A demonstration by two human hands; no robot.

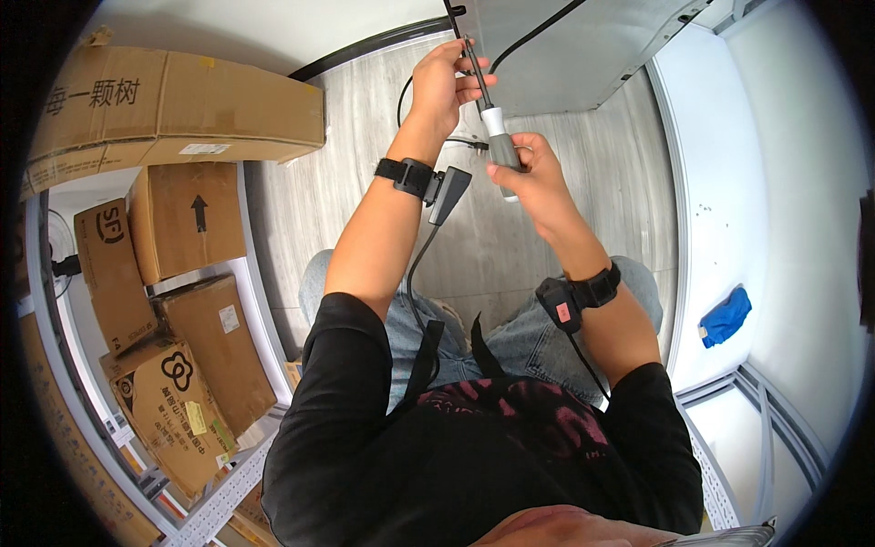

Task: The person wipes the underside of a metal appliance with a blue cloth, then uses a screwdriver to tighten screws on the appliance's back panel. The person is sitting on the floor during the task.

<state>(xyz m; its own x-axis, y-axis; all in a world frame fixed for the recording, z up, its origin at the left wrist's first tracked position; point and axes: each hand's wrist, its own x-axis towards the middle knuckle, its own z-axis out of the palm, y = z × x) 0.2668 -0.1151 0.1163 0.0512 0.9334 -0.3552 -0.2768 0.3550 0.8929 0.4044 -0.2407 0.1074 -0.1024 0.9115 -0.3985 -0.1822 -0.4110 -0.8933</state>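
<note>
My right hand (pixel 533 178) is wrapped round the grey and white handle of a screwdriver (pixel 501 146), its dark shaft pointing away from me. Beside the shaft and its tip is my left hand (pixel 444 87), with fingers apart and partly behind the shaft; whether they touch it is not clear. Just beyond both hands stands a large grey metal panel (pixel 570 59) with a dark edge. A black cord with a plug (pixel 478 146) lies on the floor below my hands.
Cardboard boxes (pixel 196 228) fill a metal-framed shelf on the left, and a long carton (pixel 237 100) lies on top. On the right, a blue cloth-like item (pixel 725 316) rests on a white surface (pixel 729 237). Cabled devices (pixel 448 196) are strapped to both wrists.
</note>
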